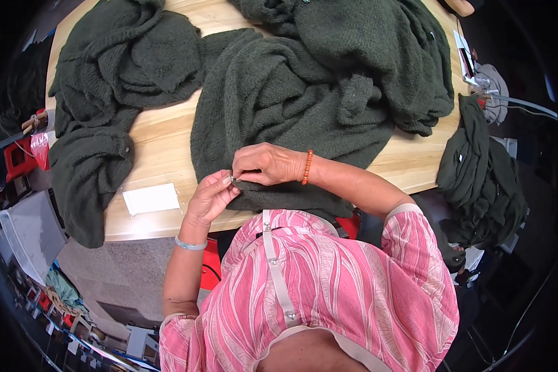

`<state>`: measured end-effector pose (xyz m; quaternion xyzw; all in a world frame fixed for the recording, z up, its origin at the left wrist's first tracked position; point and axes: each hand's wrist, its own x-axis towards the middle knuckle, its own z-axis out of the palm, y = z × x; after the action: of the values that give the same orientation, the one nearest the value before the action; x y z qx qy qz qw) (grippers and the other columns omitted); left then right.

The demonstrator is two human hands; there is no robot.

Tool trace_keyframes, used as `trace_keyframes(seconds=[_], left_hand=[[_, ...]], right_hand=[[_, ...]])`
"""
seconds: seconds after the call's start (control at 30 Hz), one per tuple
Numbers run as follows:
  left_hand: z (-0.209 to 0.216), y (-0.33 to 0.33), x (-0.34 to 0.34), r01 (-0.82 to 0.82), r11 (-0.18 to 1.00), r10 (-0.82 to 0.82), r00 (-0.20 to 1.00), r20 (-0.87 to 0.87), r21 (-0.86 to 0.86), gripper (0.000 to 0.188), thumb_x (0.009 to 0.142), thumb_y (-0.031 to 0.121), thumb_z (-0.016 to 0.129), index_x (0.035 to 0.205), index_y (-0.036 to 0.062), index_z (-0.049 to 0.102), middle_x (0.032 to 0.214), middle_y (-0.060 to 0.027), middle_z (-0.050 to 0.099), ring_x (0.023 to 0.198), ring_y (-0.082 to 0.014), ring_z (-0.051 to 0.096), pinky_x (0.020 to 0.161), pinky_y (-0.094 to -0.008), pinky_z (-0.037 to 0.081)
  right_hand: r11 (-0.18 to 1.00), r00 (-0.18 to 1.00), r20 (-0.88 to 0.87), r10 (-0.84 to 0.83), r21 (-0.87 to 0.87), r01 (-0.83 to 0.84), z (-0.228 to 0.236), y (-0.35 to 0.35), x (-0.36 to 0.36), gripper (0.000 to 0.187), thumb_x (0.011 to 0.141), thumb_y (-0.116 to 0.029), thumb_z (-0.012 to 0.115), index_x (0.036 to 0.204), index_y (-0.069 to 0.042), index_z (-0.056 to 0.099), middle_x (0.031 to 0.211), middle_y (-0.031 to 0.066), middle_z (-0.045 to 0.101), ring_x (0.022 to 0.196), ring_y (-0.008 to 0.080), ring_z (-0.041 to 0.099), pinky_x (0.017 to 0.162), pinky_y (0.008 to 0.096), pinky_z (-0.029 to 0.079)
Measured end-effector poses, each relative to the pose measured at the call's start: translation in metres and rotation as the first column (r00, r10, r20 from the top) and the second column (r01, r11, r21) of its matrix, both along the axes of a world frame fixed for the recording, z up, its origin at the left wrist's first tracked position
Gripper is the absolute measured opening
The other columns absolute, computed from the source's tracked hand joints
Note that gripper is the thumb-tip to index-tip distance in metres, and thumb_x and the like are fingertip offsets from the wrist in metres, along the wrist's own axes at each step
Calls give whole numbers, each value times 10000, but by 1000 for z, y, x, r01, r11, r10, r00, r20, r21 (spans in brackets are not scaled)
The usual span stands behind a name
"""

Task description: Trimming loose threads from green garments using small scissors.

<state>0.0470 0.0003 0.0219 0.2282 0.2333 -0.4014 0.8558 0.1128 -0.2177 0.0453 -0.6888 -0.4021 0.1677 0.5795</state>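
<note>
A dark green knitted garment (291, 111) lies bunched on the table in front of me, its near edge gathered up at my hands. My left hand (211, 197) pinches that edge between thumb and fingers, where a small shiny spot shows at the fingertips. Right beside it, my right hand (268, 164) is closed in a pinch at the same place, its fingertips meeting the cloth. Whatever is between the right fingers is too small and too covered to name.
More dark green knitwear (130, 62) is heaped at the left and another pile (378, 43) at the back right. Some garments (480, 161) hang off the right edge. A white card (152, 199) lies on the wooden table (161, 133). A clear plastic bin (34, 229) stands at the left.
</note>
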Motion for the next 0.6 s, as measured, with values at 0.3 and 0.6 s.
trace_keyframes(seconds=[0.3, 0.6], left_hand=[[-9, 0, -9, -19, 1000, 18, 999, -49, -21, 135, 920, 54, 584, 1039, -9, 593, 980, -67, 630, 886, -132, 593, 822, -278, 506], [-1, -21, -32, -271, 958, 248, 949, -196, -99, 137, 924, 92, 577, 1027, 31, 643, 1021, -83, 642, 966, -185, 584, 874, -365, 491]], right_hand=[[997, 967, 245, 71, -59, -58, 0, 6, -3, 145, 806, -100, 636, 815, -6, 525, 837, 116, 509, 779, 299, 547, 698, 391, 465], [987, 924, 380, 38, -162, 25, 3, -2, -3, 155, 770, -97, 664, 805, -35, 526, 897, 86, 529, 771, 256, 557, 677, 362, 458]])
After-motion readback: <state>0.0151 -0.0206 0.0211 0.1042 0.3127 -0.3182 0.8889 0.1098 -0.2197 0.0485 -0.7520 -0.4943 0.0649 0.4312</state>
